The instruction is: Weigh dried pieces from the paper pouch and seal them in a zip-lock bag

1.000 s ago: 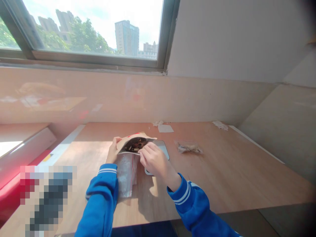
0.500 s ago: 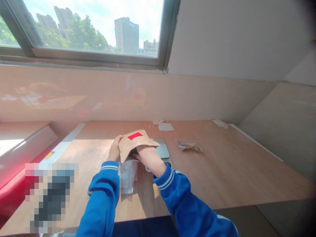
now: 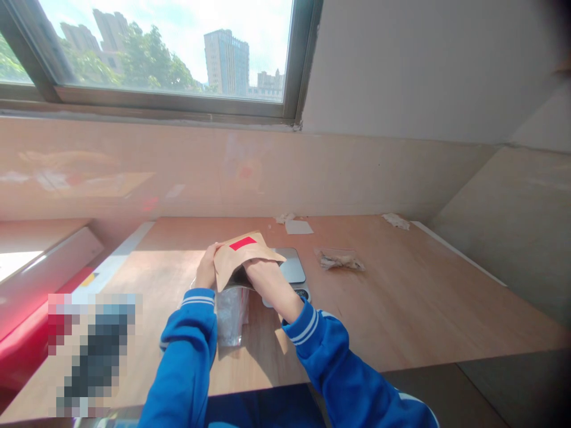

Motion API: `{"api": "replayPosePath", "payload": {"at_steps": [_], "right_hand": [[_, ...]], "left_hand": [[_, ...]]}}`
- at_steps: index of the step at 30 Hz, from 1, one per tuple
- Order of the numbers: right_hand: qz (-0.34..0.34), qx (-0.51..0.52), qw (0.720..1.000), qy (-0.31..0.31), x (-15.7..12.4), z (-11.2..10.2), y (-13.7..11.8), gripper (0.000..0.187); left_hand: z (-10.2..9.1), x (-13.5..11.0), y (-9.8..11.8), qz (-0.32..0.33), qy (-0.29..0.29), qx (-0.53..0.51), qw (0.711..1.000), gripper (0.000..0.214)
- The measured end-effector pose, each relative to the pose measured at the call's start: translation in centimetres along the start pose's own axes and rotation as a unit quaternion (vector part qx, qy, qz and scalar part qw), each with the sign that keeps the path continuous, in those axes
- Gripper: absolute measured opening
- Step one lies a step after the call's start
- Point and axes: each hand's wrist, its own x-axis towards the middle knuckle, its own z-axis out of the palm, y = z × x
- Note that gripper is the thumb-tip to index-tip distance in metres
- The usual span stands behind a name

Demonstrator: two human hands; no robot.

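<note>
**A Camera on the Head**

One camera sits on the person's head and looks forward and down. The left hand and right hand are close to it, low in the middle of the view, with blue sleeves coming up from the bottom edge. Farther off lies the wooden desk, then a wall. At the top, a window shows tall buildings far away.

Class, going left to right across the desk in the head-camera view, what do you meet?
left hand, kraft paper pouch, digital scale, clear plastic bag, crumpled paper scrap
</note>
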Motion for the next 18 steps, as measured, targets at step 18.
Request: {"api": "replayPosePath", "payload": {"at_steps": [18], "right_hand": [[-0.064, 0.144, 0.980, 0.120, -3.4, -4.9, 1.8, 0.011]], "left_hand": [[0.0, -0.5, 1.7, -0.046, 0.003, -0.058, 0.997, 0.035]]}}
